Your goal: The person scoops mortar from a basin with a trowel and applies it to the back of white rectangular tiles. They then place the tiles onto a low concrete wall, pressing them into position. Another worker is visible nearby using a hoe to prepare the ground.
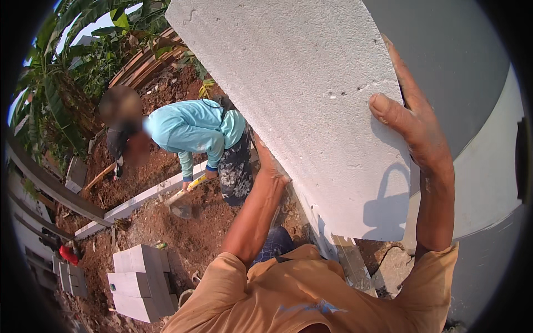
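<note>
White, pitted block (pixel 311 83) clamped between my left hand (pixel 267 159) and right hand (pixel 410 119) — long axis running away past both, leaning left — with my left fingers mostly hidden.

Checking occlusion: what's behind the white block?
Past the white block's right edge, a grey wall shows behind it. The left hand is partly covered at its left edge. Whatever else the block covers can't be seen.
</note>
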Action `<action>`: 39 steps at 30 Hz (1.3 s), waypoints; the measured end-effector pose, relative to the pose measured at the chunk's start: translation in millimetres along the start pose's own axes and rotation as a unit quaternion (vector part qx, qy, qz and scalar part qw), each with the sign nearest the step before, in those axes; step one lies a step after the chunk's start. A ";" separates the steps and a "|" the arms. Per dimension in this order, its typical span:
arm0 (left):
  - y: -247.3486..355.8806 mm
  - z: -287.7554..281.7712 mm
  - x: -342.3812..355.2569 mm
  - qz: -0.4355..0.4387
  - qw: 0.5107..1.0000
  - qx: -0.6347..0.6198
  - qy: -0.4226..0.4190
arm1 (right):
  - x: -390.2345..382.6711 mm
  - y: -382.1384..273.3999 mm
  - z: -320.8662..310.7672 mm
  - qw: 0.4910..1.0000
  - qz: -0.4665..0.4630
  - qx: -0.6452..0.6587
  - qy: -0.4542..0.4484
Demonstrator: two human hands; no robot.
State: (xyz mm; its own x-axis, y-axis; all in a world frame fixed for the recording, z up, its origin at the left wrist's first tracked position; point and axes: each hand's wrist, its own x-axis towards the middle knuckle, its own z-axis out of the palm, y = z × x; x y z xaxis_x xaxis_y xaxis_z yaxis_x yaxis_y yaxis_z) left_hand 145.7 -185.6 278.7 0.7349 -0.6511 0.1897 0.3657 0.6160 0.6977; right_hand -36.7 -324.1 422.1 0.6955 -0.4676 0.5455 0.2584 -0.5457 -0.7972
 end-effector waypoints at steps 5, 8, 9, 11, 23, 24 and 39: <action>-111.3 8.9 23.6 -0.174 0.964 -0.197 -0.038 | -2.9 53.0 -38.3 0.982 0.047 -0.181 -0.020; -206.7 16.2 34.1 -0.295 0.917 -0.265 -0.033 | -13.0 72.6 -70.5 0.947 0.132 -0.292 -0.035; -237.5 16.4 36.1 -0.337 0.899 -0.280 -0.022 | -15.6 88.0 -76.3 0.939 0.166 -0.300 -0.016; -287.4 -0.3 43.5 -0.409 0.867 -0.285 -0.004 | -13.7 160.4 -49.6 0.922 0.227 -0.314 0.018; -246.9 -220.4 25.4 -0.332 0.938 0.083 0.064 | -27.6 306.4 64.4 0.840 0.349 -0.403 -0.105; -237.2 -252.2 28.9 -0.309 0.946 0.091 0.041 | -19.0 320.0 76.1 0.825 0.357 -0.419 -0.127; -408.4 -323.1 189.1 -0.341 0.830 0.265 0.353 | 79.7 477.9 225.1 0.717 0.402 -0.477 -0.312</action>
State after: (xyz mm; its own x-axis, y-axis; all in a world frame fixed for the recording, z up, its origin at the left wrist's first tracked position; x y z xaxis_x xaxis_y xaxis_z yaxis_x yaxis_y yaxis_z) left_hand 319.8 -417.1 -193.5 0.6797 -0.2315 -0.6960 0.6694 -0.1922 0.7176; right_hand 293.1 -465.6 26.3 0.6033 -0.6579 -0.4508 -0.7633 -0.6401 -0.0874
